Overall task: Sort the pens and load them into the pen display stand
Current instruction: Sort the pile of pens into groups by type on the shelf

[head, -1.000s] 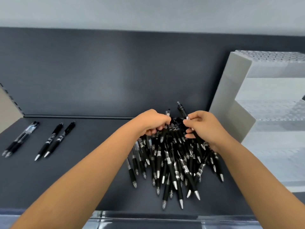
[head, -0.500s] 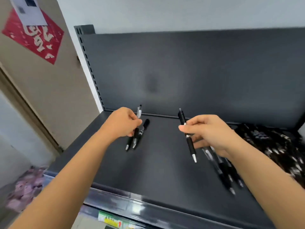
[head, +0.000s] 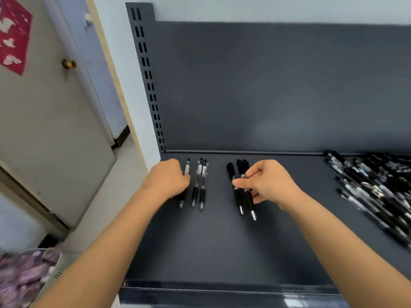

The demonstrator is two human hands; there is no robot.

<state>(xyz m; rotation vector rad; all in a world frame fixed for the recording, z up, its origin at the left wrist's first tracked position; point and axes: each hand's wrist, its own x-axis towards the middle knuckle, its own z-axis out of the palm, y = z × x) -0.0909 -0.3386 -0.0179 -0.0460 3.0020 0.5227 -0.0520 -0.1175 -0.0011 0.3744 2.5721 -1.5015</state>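
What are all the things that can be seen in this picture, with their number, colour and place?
shelf: one, dark grey, fills the middle and the right.
clear pens: three, clear barrels with black grips, side by side at the left of the shelf.
black pens: three, black with silver tips, middle of the shelf.
pen pile: one heap, black and clear, right edge of the shelf.
slotted post: one, dark grey, left back corner.
door: one, beige, far left.
red paper: one, on the door, top left.
basket: one, white, bottom left, blurred purple contents.
left hand: curled over the leftmost clear pen.
right hand: pinches the black pens.
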